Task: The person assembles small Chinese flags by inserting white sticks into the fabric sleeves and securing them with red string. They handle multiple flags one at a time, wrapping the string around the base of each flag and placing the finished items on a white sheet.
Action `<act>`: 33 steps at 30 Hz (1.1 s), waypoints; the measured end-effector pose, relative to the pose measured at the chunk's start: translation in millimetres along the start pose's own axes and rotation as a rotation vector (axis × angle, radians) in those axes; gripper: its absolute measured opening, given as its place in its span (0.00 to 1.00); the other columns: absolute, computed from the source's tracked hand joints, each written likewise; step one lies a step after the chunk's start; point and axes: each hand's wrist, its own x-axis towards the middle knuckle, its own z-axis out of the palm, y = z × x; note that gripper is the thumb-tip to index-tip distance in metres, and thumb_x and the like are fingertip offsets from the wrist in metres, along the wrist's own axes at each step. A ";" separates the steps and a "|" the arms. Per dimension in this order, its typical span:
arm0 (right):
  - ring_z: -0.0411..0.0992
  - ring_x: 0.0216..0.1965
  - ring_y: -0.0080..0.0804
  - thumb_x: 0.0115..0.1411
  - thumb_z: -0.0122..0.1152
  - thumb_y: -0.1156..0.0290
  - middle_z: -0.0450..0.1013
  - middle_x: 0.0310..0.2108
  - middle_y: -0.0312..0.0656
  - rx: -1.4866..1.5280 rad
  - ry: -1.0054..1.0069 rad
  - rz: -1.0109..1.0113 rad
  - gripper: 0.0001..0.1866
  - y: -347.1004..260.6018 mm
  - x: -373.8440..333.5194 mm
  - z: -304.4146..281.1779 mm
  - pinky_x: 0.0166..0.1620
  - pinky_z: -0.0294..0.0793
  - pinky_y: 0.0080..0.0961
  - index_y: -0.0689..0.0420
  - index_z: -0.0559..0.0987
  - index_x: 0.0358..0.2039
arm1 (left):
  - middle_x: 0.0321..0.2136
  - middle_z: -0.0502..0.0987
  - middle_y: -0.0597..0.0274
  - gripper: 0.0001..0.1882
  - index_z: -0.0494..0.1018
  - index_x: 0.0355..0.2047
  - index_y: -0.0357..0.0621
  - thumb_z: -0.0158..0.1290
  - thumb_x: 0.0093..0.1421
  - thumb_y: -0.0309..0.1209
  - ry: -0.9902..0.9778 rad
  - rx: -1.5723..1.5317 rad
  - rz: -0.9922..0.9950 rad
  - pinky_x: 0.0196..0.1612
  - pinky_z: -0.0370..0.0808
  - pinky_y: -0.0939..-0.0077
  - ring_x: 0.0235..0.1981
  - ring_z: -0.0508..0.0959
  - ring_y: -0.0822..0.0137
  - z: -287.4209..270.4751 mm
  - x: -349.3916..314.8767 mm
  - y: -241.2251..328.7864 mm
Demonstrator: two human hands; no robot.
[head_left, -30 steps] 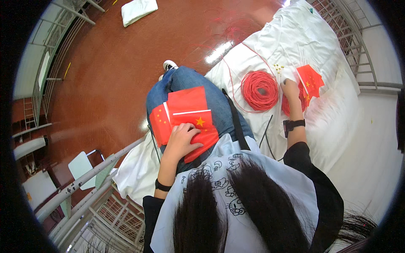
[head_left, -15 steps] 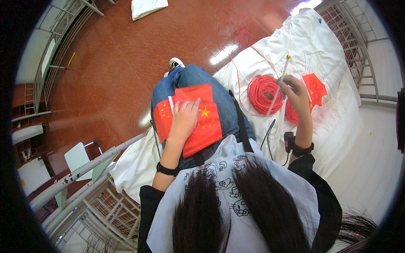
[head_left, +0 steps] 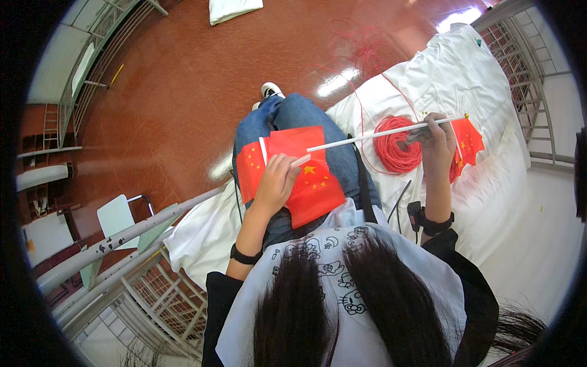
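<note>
Right hand (head_left: 437,142) is pinched round a white stick (head_left: 367,138), way up by the gold-tipped end, so most of its length reaches toward the red flag (head_left: 318,196). Left hand (head_left: 276,183) is closed on that flag's white edge, probably to steady it across the jeans (head_left: 293,113). Coiled red cord (head_left: 390,154) sits on white bedding (head_left: 440,79), handily within reach.

"What's lying on that glossy floor (head_left: 177,98) over there?"
"A folded white cloth (head_left: 235,10)."
"And to the left?"
"A metal rail (head_left: 131,235) with chipped paint, and a pale chair (head_left: 114,218) just beyond it."
</note>
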 end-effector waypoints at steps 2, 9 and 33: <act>0.75 0.23 0.34 0.62 0.46 0.72 0.73 0.24 0.50 0.011 -0.014 0.018 0.09 1.4 -0.2 0.1 0.29 0.77 0.24 0.66 0.69 0.38 | 0.29 0.67 0.49 0.11 0.68 0.35 0.34 0.45 0.62 0.32 0.008 -0.032 -0.023 0.38 0.65 0.64 0.33 0.67 0.51 -4.4 -2.9 1.7; 0.75 0.23 0.35 0.62 0.46 0.72 0.74 0.25 0.51 -0.001 -0.035 0.050 0.09 6.3 0.1 2.3 0.29 0.78 0.26 0.65 0.68 0.37 | 0.27 0.64 0.50 0.14 0.66 0.34 0.32 0.41 0.65 0.34 0.011 -0.076 -0.055 0.38 0.64 0.67 0.32 0.66 0.53 -7.8 -5.6 0.8; 0.71 0.22 0.39 0.59 0.42 0.70 0.70 0.24 0.54 0.072 -0.153 -0.022 0.10 -5.1 0.4 -3.5 0.28 0.74 0.29 0.64 0.65 0.35 | 0.24 0.67 0.60 0.19 0.66 0.33 0.32 0.41 0.67 0.40 -0.155 -0.520 -0.359 0.36 0.67 0.76 0.30 0.67 0.74 -8.8 -16.8 5.2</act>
